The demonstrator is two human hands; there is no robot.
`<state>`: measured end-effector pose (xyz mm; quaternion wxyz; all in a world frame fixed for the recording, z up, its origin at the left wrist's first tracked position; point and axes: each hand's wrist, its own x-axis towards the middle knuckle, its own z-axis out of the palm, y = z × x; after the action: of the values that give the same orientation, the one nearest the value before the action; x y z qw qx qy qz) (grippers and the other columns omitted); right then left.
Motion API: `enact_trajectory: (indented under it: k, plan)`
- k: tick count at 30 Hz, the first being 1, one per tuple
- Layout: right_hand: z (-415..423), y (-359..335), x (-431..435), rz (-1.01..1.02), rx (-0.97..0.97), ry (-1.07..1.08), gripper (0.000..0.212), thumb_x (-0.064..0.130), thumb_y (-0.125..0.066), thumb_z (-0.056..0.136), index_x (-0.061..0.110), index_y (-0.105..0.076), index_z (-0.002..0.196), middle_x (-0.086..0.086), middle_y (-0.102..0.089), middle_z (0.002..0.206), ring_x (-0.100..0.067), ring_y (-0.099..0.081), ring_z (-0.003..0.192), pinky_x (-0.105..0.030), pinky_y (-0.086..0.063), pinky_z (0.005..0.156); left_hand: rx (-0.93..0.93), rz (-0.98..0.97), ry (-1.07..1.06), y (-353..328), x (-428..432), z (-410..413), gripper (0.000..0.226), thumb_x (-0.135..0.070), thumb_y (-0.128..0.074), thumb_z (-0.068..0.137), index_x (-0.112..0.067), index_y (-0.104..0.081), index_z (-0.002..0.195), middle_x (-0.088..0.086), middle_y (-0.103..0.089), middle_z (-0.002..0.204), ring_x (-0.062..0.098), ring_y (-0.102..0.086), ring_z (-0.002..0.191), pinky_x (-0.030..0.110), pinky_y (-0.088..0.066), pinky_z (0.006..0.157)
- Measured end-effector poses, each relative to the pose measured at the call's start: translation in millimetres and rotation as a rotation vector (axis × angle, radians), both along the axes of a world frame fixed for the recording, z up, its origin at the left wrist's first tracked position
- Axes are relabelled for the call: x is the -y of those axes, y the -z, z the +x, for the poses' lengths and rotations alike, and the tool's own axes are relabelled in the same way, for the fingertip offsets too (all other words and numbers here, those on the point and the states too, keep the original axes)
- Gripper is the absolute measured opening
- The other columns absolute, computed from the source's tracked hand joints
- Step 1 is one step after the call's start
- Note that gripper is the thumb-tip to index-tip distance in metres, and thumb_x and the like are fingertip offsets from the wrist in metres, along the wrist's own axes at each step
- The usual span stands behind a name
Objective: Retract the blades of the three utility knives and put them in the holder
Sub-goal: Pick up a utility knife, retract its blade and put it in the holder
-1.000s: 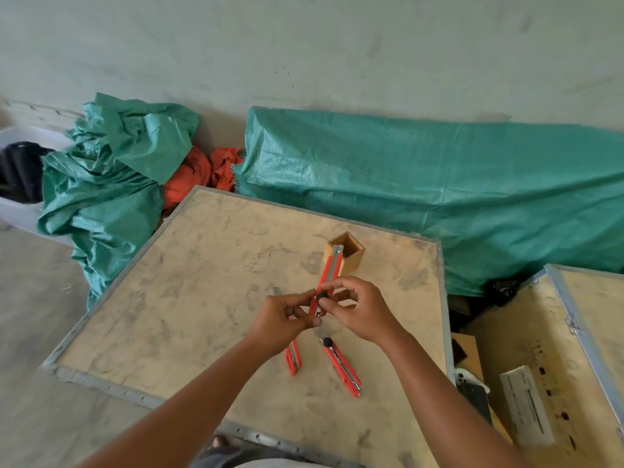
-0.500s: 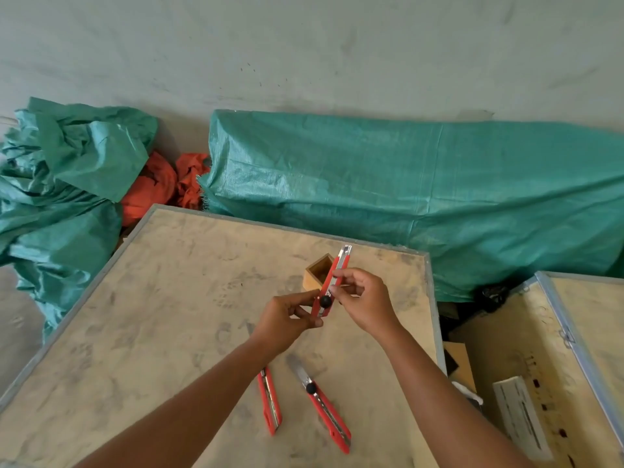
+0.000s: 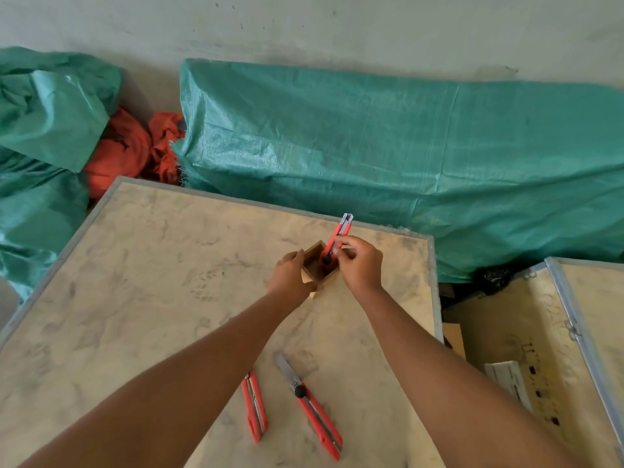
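Note:
A small square wooden holder (image 3: pixel 312 263) stands on the plywood crate top (image 3: pixel 152 282). My left hand (image 3: pixel 290 273) grips the holder's left side. My right hand (image 3: pixel 359 263) pinches a red utility knife (image 3: pixel 341 231) that stands tilted with its lower end inside the holder and no blade showing at its top. Two more red utility knives lie flat near me: one (image 3: pixel 255 405) partly hidden under my left forearm, the other (image 3: pixel 312 405) with its silver blade extended, pointing away from me.
A green tarp (image 3: pixel 405 157) covers a long heap behind the crate. More green tarp (image 3: pixel 44 130) and orange cloth (image 3: pixel 131 153) lie at the left. Another open wooden crate (image 3: pixel 540 349) with a white paper stands close at the right, across a narrow gap.
Both hands moved away from me to the holder. My left hand let go of the knife and took the holder; my right hand lowered the knife's end into it. The view shifted.

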<state>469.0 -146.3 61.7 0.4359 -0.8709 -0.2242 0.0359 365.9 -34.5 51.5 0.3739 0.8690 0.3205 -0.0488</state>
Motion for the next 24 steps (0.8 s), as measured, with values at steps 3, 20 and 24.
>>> enact_trajectory:
  k: [3, 20, 24]
  plan:
    - [2.5, 10.7, -1.4, -0.049, 0.000, -0.020, 0.026, 0.001, -0.073, 0.090, 0.011, -0.079, 0.113, -0.009, -0.079, 0.112, -0.024, -0.075, 0.099, -0.035, -0.060, 0.094, 0.011, -0.009, 0.003, 5.8, -1.9, 3.9, 0.096, -0.038, -0.084, 0.073, -0.010, -0.034, 0.150, 0.009, -0.043, 0.152, 0.030, -0.042, 0.136, 0.039, -0.040, 0.110]
    - [-30.1, 17.2, 27.6, -0.011, 0.048, -0.050, 0.025, 0.002, -0.075, 0.088, 0.009, -0.078, 0.112, -0.008, -0.079, 0.107, -0.021, -0.073, 0.097, -0.036, -0.061, 0.086, 0.185, -0.087, -0.120, -1.0, 6.0, -48.0, 0.074, -0.023, -0.082, 0.078, -0.014, -0.047, 0.143, 0.006, -0.050, 0.146, 0.025, -0.046, 0.134, 0.028, -0.036, 0.103]
    - [-46.7, 11.8, 35.6, -0.007, 0.008, -0.088, 0.025, 0.006, -0.075, 0.088, 0.011, -0.078, 0.113, -0.007, -0.078, 0.109, -0.019, -0.071, 0.098, -0.030, -0.061, 0.080, 0.170, -0.108, -0.207, 0.9, 12.6, -88.7, 0.077, -0.035, -0.080, 0.080, -0.022, -0.044, 0.146, 0.001, -0.045, 0.151, 0.022, -0.041, 0.139, 0.036, -0.036, 0.111]
